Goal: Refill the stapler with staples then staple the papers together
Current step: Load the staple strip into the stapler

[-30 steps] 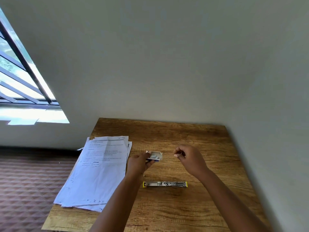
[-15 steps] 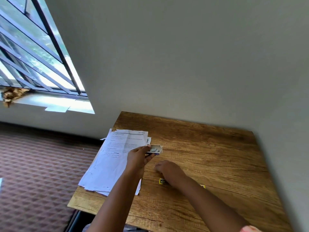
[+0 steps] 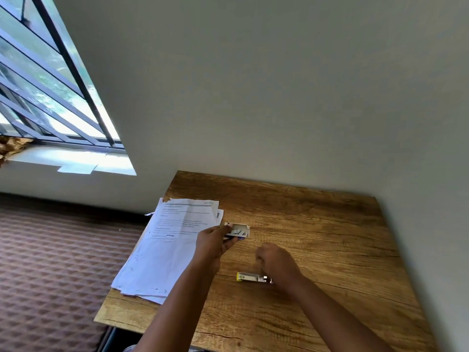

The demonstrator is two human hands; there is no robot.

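My table [image 3: 317, 224]: matt grained wood. Papers [image 3: 165, 250]: white, printed, at its left edge. Stapler [image 3: 250, 277]: shiny metal, yellow plastic tip.

A wooden table [image 3: 317, 224] carries a stack of papers [image 3: 167, 250] and an opened stapler [image 3: 251, 277].
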